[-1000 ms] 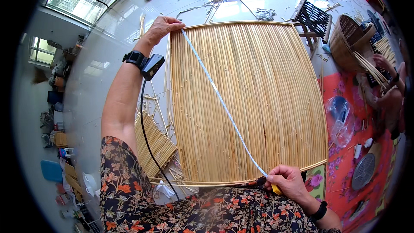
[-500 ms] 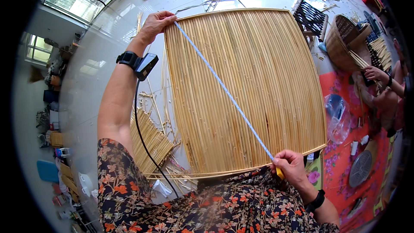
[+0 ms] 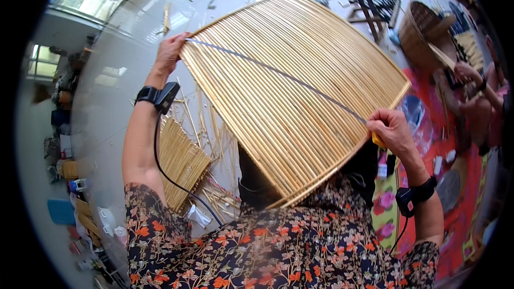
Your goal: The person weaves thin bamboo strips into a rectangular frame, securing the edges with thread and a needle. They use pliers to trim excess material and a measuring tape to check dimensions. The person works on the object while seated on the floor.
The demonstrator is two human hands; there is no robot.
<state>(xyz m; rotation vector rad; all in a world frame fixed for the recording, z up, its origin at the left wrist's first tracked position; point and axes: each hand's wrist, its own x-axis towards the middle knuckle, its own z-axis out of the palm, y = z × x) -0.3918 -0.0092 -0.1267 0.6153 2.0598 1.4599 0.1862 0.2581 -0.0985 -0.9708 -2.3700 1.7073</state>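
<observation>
A large panel of straw-coloured stalks (image 3: 278, 101), laid side by side and edged with thin strips, lies tilted in front of me. My left hand (image 3: 172, 52) pinches its far-left corner together with the end of a thin measuring tape (image 3: 278, 76). The tape runs taut and slanting across the stalks to my right hand (image 3: 393, 131), whose fingers are closed on it at the panel's right-hand edge. A yellow piece (image 3: 378, 140) shows under those fingers; the rest of it is hidden by the hand.
A smaller stalk mat (image 3: 182, 160) and loose stalks lie on the tiled floor at left. Far right stand a folding stool (image 3: 375, 8) and a wicker basket (image 3: 420, 35). Beyond a red flowered mat (image 3: 415, 192), another person's hand (image 3: 468, 72) holds stalks. Cables hang from my wristbands.
The panel has turned counterclockwise and its near corner has swung right. My left hand has moved left and nearer, my right hand up and right, both keeping hold of the tape.
</observation>
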